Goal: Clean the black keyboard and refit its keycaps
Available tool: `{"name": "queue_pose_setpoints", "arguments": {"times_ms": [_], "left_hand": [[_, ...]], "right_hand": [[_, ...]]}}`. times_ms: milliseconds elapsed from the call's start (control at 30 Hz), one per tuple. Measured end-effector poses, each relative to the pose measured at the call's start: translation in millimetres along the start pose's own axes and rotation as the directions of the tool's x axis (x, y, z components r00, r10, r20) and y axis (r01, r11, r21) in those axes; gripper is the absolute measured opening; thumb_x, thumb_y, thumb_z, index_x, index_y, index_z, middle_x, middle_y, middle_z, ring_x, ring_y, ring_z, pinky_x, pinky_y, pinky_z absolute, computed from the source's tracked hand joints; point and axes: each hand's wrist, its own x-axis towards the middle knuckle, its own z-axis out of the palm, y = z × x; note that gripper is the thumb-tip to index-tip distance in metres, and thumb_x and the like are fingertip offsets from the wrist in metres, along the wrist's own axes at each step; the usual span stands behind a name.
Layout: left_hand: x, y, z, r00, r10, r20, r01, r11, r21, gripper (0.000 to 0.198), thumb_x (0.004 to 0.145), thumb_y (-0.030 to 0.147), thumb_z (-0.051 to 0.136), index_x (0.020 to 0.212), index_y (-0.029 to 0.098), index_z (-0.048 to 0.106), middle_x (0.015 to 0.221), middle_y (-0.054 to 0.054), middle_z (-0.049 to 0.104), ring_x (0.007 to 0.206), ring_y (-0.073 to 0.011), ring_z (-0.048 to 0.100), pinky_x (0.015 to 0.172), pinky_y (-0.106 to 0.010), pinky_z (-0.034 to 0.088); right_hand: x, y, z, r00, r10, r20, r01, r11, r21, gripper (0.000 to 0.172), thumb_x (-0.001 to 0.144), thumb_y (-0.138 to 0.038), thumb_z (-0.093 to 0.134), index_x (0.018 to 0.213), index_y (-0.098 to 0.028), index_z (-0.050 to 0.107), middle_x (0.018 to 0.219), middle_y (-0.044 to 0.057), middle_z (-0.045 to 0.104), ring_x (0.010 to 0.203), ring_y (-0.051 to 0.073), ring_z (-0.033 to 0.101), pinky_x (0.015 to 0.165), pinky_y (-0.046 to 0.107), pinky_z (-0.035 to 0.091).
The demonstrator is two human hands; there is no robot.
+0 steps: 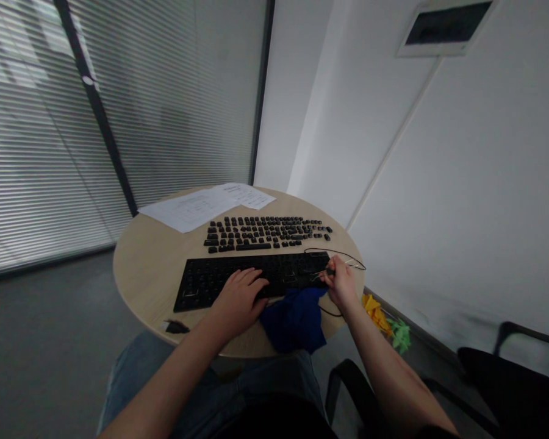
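Note:
A black keyboard (pixel 210 274), its keycaps taken off at least over most of it, lies along the front of the round table. My left hand (pixel 240 299) rests on its middle with fingers stretched out and holds nothing. Over the keyboard's right end, my right hand (pixel 340 281) is closed around a keycap puller (pixel 316 276), whose thin wire ends stick out on both sides of the fist. The wire tips are at the keyboard's right part; whether they touch it is too small to tell. Loose black keycaps (pixel 254 246) stand in rows behind the keyboard.
A blue cloth (pixel 295 320) hangs over the table's (pixel 141 268) front edge between my arms. A black cable (pixel 348 253) loops at the right. Printed papers (pixel 201 207) lie at the back left, a USB plug (pixel 176 327) at the front left. Chairs (pixel 507 378) stand right.

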Motion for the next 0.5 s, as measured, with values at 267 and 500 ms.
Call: {"name": "queue_pose_setpoints", "arguments": {"times_ms": [267,500], "left_hand": [[-1.4,-0.1,-0.3,1.0,-0.009,-0.005,0.009,1.0,-0.008,0.039,0.087,0.022,0.065,0.125,0.019,0.066,0.142,-0.017,0.062,0.135,-0.034,0.055,0.117,-0.059,0.038],[-2.9,7.9,-16.1,0.985,0.012,-0.17,-0.044,0.981,-0.189,0.032,0.09,0.021,0.062,0.122,0.02,0.066,0.133,-0.013,0.066,0.123,-0.0276,0.061,0.109,-0.049,0.049]], "right_hand": [[-9.4,-5.5,5.5,0.999,0.017,-0.039,-0.019,0.999,-0.04,0.055,0.083,-0.077,0.055,0.068,-0.025,0.041,0.053,-0.004,0.039,0.048,0.014,0.045,0.042,0.025,0.035],[-41.2,-41.8,29.5,0.94,-0.222,0.259,0.28,0.937,-0.21,0.053,0.097,-0.065,0.044,0.063,-0.025,0.044,0.058,0.0,0.045,0.052,0.016,0.038,0.049,0.03,0.031]]}}
